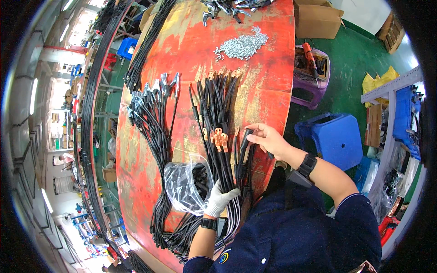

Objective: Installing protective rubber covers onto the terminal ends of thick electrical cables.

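Note:
My left hand point(219, 199), in a white glove, is closed round a bundle of black cables point(222, 167). Copper ring lugs point(220, 139) tip the cables at their far end. Between the bare thumb and fingers of my right hand point(270, 140) is a black tube-like sleeve point(245, 139), just right of that bundle. Whether a cable runs inside the sleeve is hard to see. Beyond the held bundle lie more lugged black cables point(214, 98). An open clear plastic bag point(178, 189) with black pieces inside rests against the left hand.
Cables with metal clamps point(152, 93) lie to the left on the worn red table point(182, 45). Farther off are a heap of small silvery parts point(242, 45) and loose metal clamps point(227, 10). Blue point(334, 141) and purple point(314, 86) stools stand beyond the table's right edge.

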Demonstrator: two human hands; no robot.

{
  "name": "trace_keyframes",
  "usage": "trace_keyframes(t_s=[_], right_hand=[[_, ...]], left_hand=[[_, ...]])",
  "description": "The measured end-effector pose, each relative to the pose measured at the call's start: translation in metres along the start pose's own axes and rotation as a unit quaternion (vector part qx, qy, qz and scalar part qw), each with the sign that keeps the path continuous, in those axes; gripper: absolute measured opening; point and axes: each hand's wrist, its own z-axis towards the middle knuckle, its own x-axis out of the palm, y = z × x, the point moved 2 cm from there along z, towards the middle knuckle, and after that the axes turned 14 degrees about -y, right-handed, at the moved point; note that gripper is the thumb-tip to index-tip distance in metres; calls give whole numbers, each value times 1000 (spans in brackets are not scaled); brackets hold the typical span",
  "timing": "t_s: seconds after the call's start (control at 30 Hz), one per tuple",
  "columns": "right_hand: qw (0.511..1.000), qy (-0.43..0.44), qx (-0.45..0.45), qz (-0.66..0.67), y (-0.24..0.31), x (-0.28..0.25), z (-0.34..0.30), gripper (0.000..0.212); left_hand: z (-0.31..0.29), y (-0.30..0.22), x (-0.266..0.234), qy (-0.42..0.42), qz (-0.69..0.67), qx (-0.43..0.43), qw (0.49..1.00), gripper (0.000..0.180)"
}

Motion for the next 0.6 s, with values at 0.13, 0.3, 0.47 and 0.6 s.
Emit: trace_keyframes(t_s=[0.13,0.3,0.47,0.6], right_hand=[[992,98,2,-85,-27,5,1,39],[873,226,-199,-383,-109,16,-11,45],[730,227,-146,-628,-99,13,-23,41],[961,87,-46,-260,-57,3,8,35]], left_hand=[[2,0,4,5,-6,1,1000,43],[10,9,4,-24,-18,42,999,41],[12,6,-4,-67,-61,20,996,35],[8,1,-3,-31,-83,2,996,35]])
